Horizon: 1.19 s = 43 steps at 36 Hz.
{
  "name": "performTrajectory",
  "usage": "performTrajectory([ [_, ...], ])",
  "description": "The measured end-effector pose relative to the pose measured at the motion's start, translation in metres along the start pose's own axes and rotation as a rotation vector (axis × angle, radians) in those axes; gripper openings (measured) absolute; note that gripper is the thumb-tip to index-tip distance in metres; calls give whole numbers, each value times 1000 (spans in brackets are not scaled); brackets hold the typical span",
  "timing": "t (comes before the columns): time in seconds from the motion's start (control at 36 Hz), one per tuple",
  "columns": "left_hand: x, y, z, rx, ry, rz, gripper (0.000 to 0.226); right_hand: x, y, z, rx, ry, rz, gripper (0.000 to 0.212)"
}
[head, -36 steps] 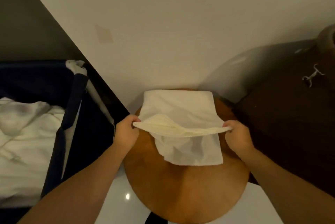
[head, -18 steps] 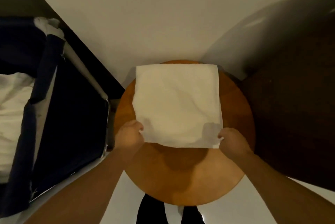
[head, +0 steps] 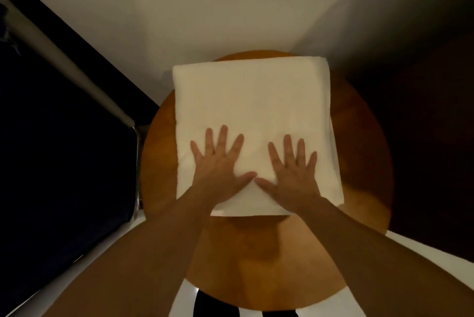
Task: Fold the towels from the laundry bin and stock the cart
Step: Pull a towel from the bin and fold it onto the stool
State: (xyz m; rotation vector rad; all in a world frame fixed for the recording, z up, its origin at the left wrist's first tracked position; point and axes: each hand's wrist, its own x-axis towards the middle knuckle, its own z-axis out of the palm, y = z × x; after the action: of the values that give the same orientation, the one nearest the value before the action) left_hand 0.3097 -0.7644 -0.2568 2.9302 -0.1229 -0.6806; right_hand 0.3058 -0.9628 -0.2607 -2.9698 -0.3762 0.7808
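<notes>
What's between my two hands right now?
Only bare towel. In the head view the left hand and right hand press flat on it side by side, thumb tips close together, with nothing else in the gap.

No readable text, labels, numbers or signs — none on any surface.

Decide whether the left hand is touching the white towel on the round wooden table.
Touching. The head view shows the left hand pressed flat, fingers spread, on the near half of the towel.
</notes>
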Motion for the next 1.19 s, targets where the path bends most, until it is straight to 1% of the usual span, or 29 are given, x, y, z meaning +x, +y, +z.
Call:
performTrajectory([
  [0.08, -2, -2, 0, -35, 57, 10, 83, -1, 8, 1, 13, 46, -27, 76],
  [0.14, -2, -2, 1, -50, 67, -1, 81, -1, 14, 1, 12, 45, -35, 72],
  [0.25, 3, -1, -3, -60, 63, -11, 80, 8, 20, -6, 2, 15, -21, 70],
  [0.33, 16, 1, -8, -58, 89, -45, 75, 24, 20, -20, 23, 12, -4, 73],
  [0.42, 39, 2, -19, -67, 107, -66, 72, 57, 17, -48, 19, 97, 14, 72],
  [0.5, 66, 2, -37, -82, 230, -65, 71, 97, 11, -77, 24, 201, -12, 67],
  [0.56, 90, -1, -50, -61, 292, -100, 69, 126, 6, -91, -5, 239, -18, 68],
  [0.67, 128, -20, -56, -32, 207, -153, 67, 170, 12, -97, 4, 192, 31, 79],
  [0.75, 135, -26, -47, -47, 194, -151, 70, 180, 20, -88, -8, 201, 56, 86],
  [0.81, 136, -26, -45, -41, 198, -154, 72, 182, 20, -86, -27, 215, 55, 87],
  [0.94, 122, -22, -53, -77, 163, -139, 76, 164, 18, -86, -13, 174, 70, 90],
  [1.08, 62, -3, -36, -133, 147, -120, 77, 104, 15, -63, 63, 127, 185, 94],
  [1.19, 40, -2, -16, -117, 107, -88, 85, 59, 15, -35, 95, 82, 202, 100],
])
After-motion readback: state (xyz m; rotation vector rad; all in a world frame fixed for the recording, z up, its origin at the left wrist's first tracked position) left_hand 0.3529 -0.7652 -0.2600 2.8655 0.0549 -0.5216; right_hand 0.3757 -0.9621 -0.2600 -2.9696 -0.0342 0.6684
